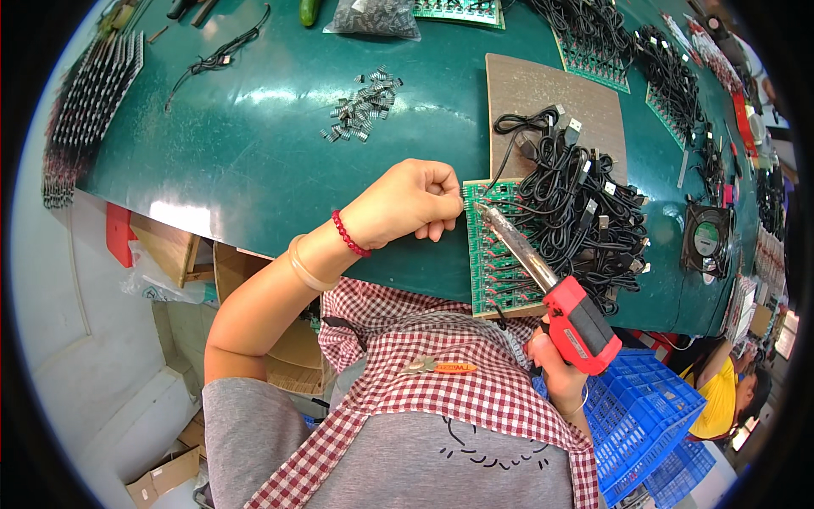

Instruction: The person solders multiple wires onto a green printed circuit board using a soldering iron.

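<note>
My right hand (555, 366) is wrapped round the red and black handle of a soldering iron (526, 254). Its metal barrel slants up and left, and the tip is at the upper left part of a green circuit board panel (485, 280). Beside that same corner, my left hand (415, 202) is closed in a pinch, fingertips at the board's edge; whatever is between them is too small or hidden to name. Bundled black cables (564, 199) with plugs are attached along the panel and heaped over its right side.
A brown board (555, 85) lies beyond the panel on the green table (254, 161). Small black components (366, 106) are scattered left of it, near a bag of similar parts (373, 17). More cabled boards (593, 51), a fan (706, 237) and blue crates (640, 416) are on the right, near another person (721, 390).
</note>
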### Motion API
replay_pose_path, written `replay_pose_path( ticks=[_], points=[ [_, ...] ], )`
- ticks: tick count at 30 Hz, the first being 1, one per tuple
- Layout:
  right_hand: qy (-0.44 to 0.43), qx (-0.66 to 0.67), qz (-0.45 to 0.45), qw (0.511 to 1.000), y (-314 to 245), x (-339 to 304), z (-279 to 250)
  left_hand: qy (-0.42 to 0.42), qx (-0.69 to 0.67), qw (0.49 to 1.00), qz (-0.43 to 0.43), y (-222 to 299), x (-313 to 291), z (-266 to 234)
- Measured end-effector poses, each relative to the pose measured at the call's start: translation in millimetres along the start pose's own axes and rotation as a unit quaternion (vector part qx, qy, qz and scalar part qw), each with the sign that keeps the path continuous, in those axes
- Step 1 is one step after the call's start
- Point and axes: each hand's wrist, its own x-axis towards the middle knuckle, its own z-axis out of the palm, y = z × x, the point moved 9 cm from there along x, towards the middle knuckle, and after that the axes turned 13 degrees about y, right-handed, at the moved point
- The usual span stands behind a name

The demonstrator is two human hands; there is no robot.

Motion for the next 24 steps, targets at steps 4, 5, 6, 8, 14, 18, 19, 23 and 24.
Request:
replay_pose_path(
  ticks=[4, 5, 6, 8, 14, 18, 19, 23, 24],
  points=[
    [0.032, 0.009, 0.048, 0.998, 13, 1, -7, 0.003, 0.002, 1.000, 0.001, -2, 0, -1],
    [0.032, 0.009, 0.048, 0.998, 13, 1, -7, 0.003, 0.002, 1.000, 0.002, -1, 0, -1],
    [0.034, 0.004, 0.044, 0.998, 13, 1, -7, 0.003, -0.001, 1.000, 0.001, 1, 0, 0],
    [0.036, -0.002, 0.040, 0.999, 15, 0, -8, 0.005, -0.004, 1.000, -0.001, 1, -1, 0],
    [0.031, -0.022, 0.009, 0.999, 3, 1, 0, 0.008, 0.000, 1.000, 0.001, 0, -1, -1],
    [0.028, -0.013, 0.031, 0.999, 4, -2, 0, 0.010, 0.000, 1.000, -0.001, -2, 0, -2],
    [0.026, -0.005, 0.029, 0.999, 5, -2, 0, 0.011, 0.001, 1.000, 0.000, -2, 0, -2],
    [0.024, 0.000, 0.039, 0.999, 0, -2, 2, 0.009, -0.001, 1.000, 0.002, -1, 0, -1],
    [0.014, -0.011, 0.032, 0.999, 0, -3, 2, 0.011, 0.000, 1.000, 0.002, -1, 0, -1]
  ],
)
